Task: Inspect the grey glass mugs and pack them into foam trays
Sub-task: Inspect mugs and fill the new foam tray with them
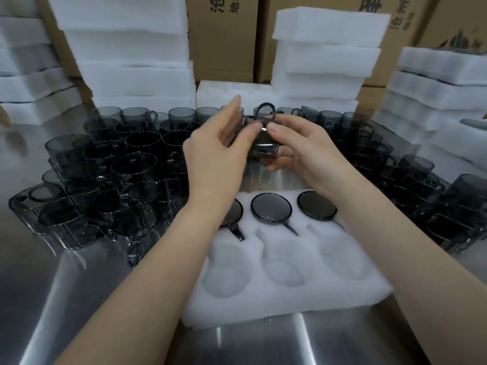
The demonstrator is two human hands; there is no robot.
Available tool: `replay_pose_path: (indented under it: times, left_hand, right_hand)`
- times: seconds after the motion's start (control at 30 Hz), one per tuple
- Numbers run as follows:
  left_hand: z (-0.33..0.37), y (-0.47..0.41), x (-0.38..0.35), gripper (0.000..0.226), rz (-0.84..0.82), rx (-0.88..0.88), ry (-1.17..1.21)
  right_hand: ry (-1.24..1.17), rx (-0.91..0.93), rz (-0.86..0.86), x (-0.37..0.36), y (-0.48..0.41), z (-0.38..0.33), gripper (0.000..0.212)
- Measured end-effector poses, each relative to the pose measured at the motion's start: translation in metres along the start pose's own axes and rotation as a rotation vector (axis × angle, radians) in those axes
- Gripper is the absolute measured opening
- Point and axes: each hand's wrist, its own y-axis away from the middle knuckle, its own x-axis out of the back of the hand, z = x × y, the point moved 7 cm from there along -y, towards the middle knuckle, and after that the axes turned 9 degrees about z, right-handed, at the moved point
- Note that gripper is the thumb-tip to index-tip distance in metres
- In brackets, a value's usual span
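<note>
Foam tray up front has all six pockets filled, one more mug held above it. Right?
Not quite. Head view: only the back three pockets of the foam tray hold mugs; the front three pockets are empty. The held mug is above it, in the right hand.

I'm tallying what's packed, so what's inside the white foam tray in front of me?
Three grey glass mugs fill the far row of the white foam tray; the left forearm covers part of the leftmost mug. The three near pockets show nothing inside.
</note>
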Motion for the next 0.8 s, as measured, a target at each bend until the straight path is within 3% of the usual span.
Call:
replay_pose_path:
  times: [0.1, 0.23, 0.37, 0.5, 0.8]
  left_hand:
    - [-0.011, -0.012, 0.013, 0.015, 0.095, 0.189, 0.114]
    - [-0.026, -0.022, 0.024, 0.025, 0.066, 0.387, 0.19]
    - [-0.039, -0.025, 0.019, 0.026, -0.104, 0.512, 0.168]
    - [-0.043, -0.016, 0.01, 0.024, -0.318, 0.517, 0.067]
    - [-0.042, 0.005, -0.009, 0.024, -0.537, 0.555, -0.053]
  right_hand:
    - [0.243, 0.008, -0.053, -0.001, 0.009, -0.019, 0.016]
    - [0.479, -0.016, -0.234, -0.023, 0.042, -0.042, 0.029]
    - [0.663, 0.052, -0.461, -0.063, 0.085, -0.048, 0.036]
    - [0.985, 0.242, -0.487, -0.083, 0.101, -0.041, 0.048]
    - [1.109, 0.452, -0.482, -0.1, 0.105, -0.018, 0.081]
